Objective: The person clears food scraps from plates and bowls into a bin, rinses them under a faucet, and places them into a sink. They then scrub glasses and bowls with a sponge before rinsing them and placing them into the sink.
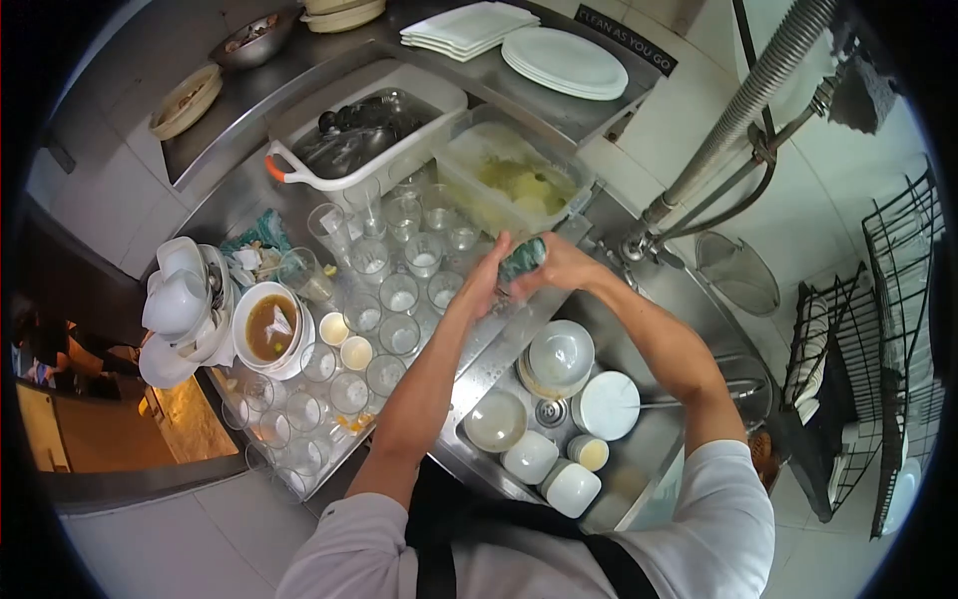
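Observation:
Both hands meet above the edge between the glass-covered counter and the sink. My left hand (486, 282) is wrapped round the side of a clear glass (507, 284). My right hand (555, 268) presses a green scrubbing pad (523, 259) at the top of the glass. The glass is mostly hidden by the fingers. Many drinking glasses (398, 293) stand on the counter just left of the hands. Behind them is a clear tub (569, 212) of yellowish liquid.
The sink (631, 483) holds stacked bowls (561, 356) and cups. Piled dishes (181, 300) and a soup bowl (269, 329) stand at the left. A white basin (447, 98) of utensils sits behind. A hose (738, 115) hangs at upper right, near wire racks (866, 329).

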Motion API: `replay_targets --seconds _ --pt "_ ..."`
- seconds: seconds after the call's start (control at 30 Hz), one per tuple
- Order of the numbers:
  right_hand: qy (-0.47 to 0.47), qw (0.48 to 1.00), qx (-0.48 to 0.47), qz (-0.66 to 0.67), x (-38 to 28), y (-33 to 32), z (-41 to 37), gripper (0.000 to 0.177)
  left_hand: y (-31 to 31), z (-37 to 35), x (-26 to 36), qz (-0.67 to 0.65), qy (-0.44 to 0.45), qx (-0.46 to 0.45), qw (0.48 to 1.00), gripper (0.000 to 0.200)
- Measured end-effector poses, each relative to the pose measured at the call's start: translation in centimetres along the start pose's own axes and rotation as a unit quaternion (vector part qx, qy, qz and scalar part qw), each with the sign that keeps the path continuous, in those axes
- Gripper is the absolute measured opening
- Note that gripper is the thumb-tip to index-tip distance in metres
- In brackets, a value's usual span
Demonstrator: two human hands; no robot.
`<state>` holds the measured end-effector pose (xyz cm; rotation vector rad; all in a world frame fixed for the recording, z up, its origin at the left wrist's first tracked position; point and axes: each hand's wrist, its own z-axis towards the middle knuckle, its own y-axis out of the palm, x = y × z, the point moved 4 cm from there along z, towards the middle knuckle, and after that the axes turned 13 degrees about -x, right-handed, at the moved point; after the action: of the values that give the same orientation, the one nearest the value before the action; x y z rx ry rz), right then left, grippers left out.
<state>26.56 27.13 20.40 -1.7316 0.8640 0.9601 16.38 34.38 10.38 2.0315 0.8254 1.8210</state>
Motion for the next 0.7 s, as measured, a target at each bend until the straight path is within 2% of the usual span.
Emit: replay_targets --seconds 0.07,0.13,0.2,0.23,0.27,0.3,0.4,0.47,0.5,0.53,0.57,0.6,0.63,0.7 --pt "0.07 0.981 0.183 0.012 0.7 -1.6 1.6 0.042 1.2 -0.4 0.1 -0.097 0.081 -0.044 0.991 0.059" --pt "-0.003 0.929 0.33 0.168 3.1 -5.2 5.5 0.047 1.0 -0.6 1.3 -0.023 0.158 0.023 0.987 0.055" --pt "0.028 0.89 0.454 0.027 1.5 -9.3 6.5 0.049 0.0 -0.7 1.2 0.055 0.213 0.078 0.972 0.06" --pt "0.081 0.905 0.391 -0.149 5.7 -10.8 8.5 0.046 -1.2 -0.5 0.7 0.099 0.235 0.1 0.962 0.064" --pt "0.128 0.864 0.333 -0.355 10.0 -12.2 10.5 0.043 -2.1 -0.7 0.5 0.145 0.254 0.122 0.949 0.069" --pt "0.138 0.791 0.292 -0.52 14.2 -13.5 12.4 0.041 -1.8 -2.0 1.5 0.347 0.354 0.222 0.839 0.061" --pt "0.286 0.842 0.184 -0.419 15.2 -12.7 13.1 0.033 -3.5 -1.9 0.4 0.528 0.114 0.211 0.815 0.062" --pt "0.221 0.87 0.273 -0.345 8.8 -10.9 12.2 0.035 -3.9 -1.9 0.1 0.644 0.118 0.237 0.718 0.057" --pt "0.185 0.878 0.317 -0.307 5.1 -9.5 12.0 0.037 -4.4 -1.6 -0.4 0.676 0.116 0.241 0.687 0.057" --pt "0.065 0.883 0.333 -0.323 1.9 -7.2 11.9 0.041 -4.8 -1.3 -0.8 0.705 0.114 0.245 0.655 0.057" --pt "-0.06 0.875 0.345 -0.334 -0.5 -4.9 12.4 0.045 -5.5 -0.8 -1.3 0.714 0.108 0.244 0.648 0.058" --pt "-0.144 0.857 0.33 -0.37 -1.8 -2.5 13.9 0.046 -5.9 -0.6 -1.5 0.722 0.102 0.243 0.639 0.059" --pt "-0.226 0.832 0.313 -0.399 -2.7 0.0 15.6 0.048 -5.5 -0.8 -1.4 0.721 0.143 0.259 0.627 0.057" --pt "-0.129 0.873 0.224 -0.413 -1.6 4.0 20.7 0.043 -4.6 -1.9 -1.3 0.717 0.222 0.289 0.593 0.052"
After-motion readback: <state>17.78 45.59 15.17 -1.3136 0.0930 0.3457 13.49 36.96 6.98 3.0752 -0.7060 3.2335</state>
